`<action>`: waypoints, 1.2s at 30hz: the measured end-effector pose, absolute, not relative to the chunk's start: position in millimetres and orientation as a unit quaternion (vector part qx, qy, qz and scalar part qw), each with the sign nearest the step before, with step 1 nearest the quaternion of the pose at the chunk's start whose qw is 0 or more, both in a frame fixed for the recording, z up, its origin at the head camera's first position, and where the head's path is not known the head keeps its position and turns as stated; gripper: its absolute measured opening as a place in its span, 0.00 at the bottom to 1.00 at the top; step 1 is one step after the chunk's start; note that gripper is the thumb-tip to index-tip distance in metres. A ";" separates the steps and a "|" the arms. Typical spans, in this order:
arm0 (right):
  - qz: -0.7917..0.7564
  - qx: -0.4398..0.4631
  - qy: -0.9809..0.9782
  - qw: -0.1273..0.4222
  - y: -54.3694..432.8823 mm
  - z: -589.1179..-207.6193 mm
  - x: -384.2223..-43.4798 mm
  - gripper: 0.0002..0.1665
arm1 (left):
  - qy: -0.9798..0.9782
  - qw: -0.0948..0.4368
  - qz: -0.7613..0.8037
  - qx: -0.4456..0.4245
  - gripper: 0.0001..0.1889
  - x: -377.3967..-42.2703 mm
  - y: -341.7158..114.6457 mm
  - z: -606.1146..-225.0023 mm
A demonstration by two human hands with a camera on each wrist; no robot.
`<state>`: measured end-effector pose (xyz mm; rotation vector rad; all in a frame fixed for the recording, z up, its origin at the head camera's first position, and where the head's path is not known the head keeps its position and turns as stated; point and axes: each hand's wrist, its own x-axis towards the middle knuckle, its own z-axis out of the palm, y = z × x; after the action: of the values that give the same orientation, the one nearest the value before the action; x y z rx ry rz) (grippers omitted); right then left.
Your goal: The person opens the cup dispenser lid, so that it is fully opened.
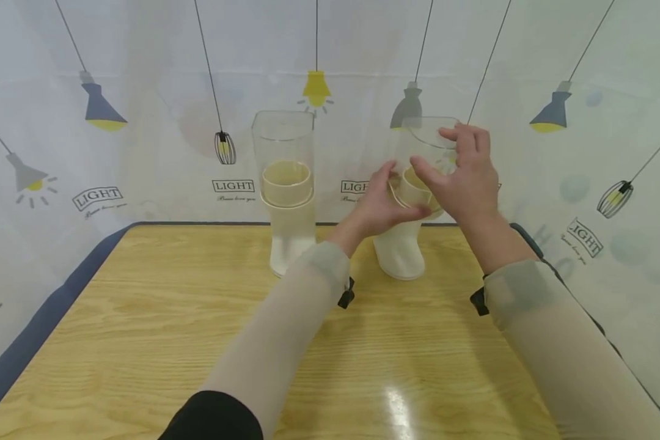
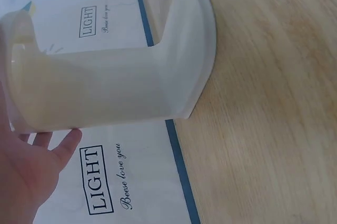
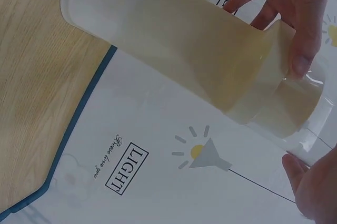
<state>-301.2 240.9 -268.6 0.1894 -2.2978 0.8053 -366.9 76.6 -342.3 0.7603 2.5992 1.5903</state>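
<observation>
Near the table's back edge stands a white boot-shaped base (image 1: pixel 400 253), topped by a clear plastic container (image 1: pixel 425 137). My left hand (image 1: pixel 382 205) grips it around the cream collar where the two meet, thumb in front and fingers behind. On the right side, my right hand (image 1: pixel 472 180) holds the clear container, its thumb and fingers spread over the wall and near the rim. The right wrist view shows the base's wide top (image 3: pixel 237 77) with the clear part over the collar. In the left wrist view the boot's foot (image 2: pixel 192 50) rests on the table.
A matching boot-shaped base (image 1: pixel 293 232) with its own clear container (image 1: pixel 283 146) stands to the left, behind my left forearm. The wood-grained table (image 1: pixel 159 318) has a blue-edged border. A white cloth (image 1: pixel 159 36) printed with lamps hangs close behind.
</observation>
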 end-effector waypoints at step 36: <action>0.482 0.087 -0.826 0.279 248.6 -280.3 -300.4 0.50 | 0.855 -0.174 0.472 0.127 0.69 -316.3 107.3 -366.4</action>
<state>-300.4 248.6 -280.3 0.2330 -2.2162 1.2934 -316.3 107.3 -366.4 0.4515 3.0303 1.6736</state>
